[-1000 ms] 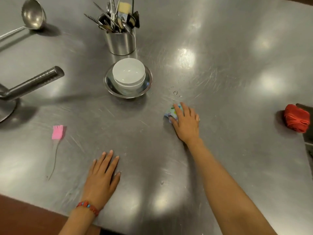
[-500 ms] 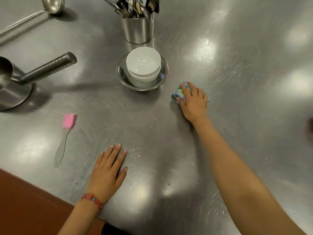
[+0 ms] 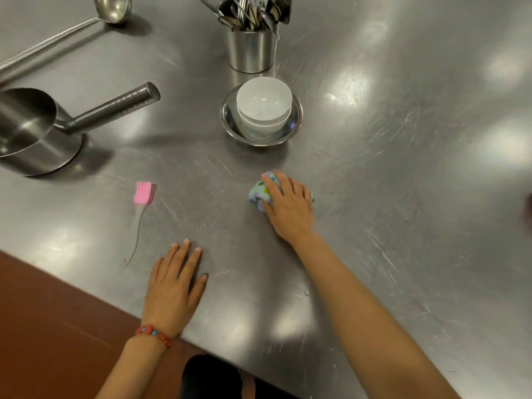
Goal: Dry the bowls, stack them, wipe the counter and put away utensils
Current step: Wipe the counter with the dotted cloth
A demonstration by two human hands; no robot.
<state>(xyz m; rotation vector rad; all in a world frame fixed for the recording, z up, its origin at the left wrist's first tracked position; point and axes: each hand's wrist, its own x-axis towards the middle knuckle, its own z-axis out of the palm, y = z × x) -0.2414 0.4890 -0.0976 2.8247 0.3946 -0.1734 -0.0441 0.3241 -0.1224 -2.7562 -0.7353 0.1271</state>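
My right hand [image 3: 289, 205] presses a small patterned cloth [image 3: 260, 191] flat onto the steel counter [image 3: 403, 168], most of the cloth hidden under the palm. My left hand [image 3: 172, 286] lies flat on the counter near its front edge, fingers apart, holding nothing. Behind the cloth, white bowls [image 3: 263, 102] sit stacked inside a shallow metal dish [image 3: 296, 122]. A steel cup [image 3: 252, 50] packed with several utensils stands at the back. A pink silicone brush [image 3: 142, 197] lies to the left of the cloth.
A steel saucepan [image 3: 34, 133] with a long handle sits at the left. A ladle [image 3: 112, 8] lies at the back left. The counter's front edge runs diagonally past my left wrist, with brown floor [image 3: 43, 326] below.
My right hand has drawn the cloth back toward me and leftward, away from the bowls. The view has shifted, so the red object at the right is out of frame. My left hand stays put.
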